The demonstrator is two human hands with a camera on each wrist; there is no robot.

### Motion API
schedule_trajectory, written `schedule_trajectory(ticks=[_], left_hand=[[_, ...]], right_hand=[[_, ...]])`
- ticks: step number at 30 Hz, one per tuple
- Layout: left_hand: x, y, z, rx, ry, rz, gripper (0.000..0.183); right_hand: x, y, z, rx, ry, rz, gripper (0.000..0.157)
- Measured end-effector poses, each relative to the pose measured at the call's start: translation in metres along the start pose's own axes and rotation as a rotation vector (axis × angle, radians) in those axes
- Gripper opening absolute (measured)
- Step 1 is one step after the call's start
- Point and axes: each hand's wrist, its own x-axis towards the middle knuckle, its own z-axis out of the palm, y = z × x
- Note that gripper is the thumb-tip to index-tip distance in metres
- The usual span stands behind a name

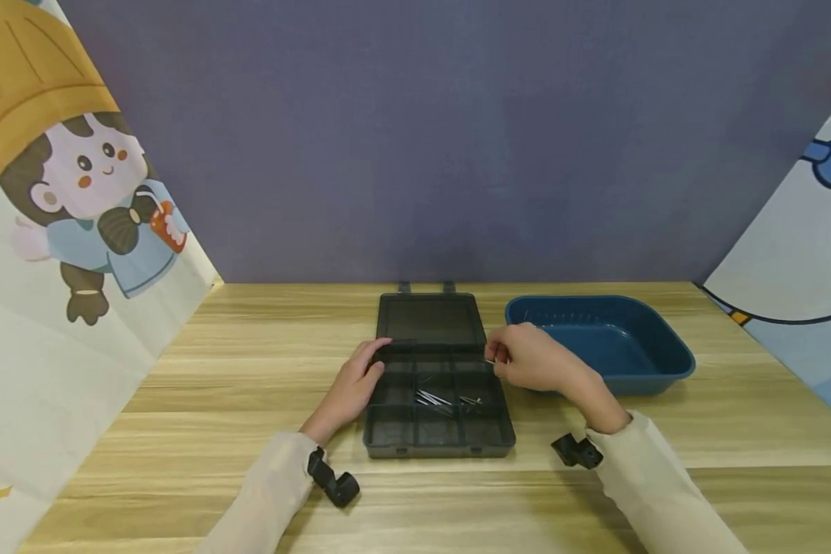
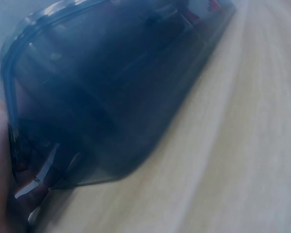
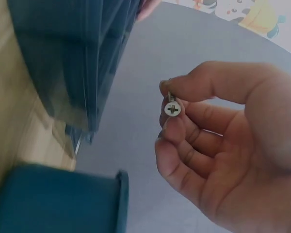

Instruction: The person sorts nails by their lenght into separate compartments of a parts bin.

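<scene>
A dark see-through compartment box (image 1: 439, 452) lies on the table with its lid (image 1: 429, 318) folded back. Several long thin metal pieces, like nails or screws (image 1: 434, 400), lie in its middle compartment, and short screws (image 1: 470, 401) lie in the one to their right. My left hand (image 1: 352, 382) rests against the box's left edge, thumb and forefinger touching the rim. Above the box's right rear side, my right hand (image 1: 532, 358) pinches a small cross-head screw (image 3: 172, 108) between thumb and fingers; its head faces the right wrist camera.
A blue plastic basin (image 1: 612, 383) stands right of the box, partly behind my right hand. Both stand on a light wood-grain table (image 1: 263, 346). A grey-blue backdrop (image 1: 457, 154) rises behind it, with cartoon-printed panels (image 1: 76, 215) at the sides.
</scene>
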Motion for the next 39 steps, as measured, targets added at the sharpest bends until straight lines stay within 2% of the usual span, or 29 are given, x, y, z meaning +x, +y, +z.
schedule_trajectory(ticks=[8, 22, 33, 39], left_hand=[[0.000, -0.001, 0.001, 0.001, 0.009, 0.007, 0.041], [0.000, -0.001, 0.001, -0.006, 0.003, 0.002, 0.041], [0.000, -0.002, 0.000, 0.009, 0.015, 0.010, 0.041], [0.000, -0.002, 0.000, 0.007, 0.000, -0.010, 0.042]], right_hand=[[0.007, -0.008, 0.012, 0.007, -0.023, -0.029, 0.009], [0.011, -0.010, 0.023, 0.050, -0.128, -0.026, 0.014], [0.013, -0.007, 0.024, 0.041, -0.135, -0.032, 0.012], [0.009, 0.007, 0.016, 0.042, -0.079, -0.005, 0.008]])
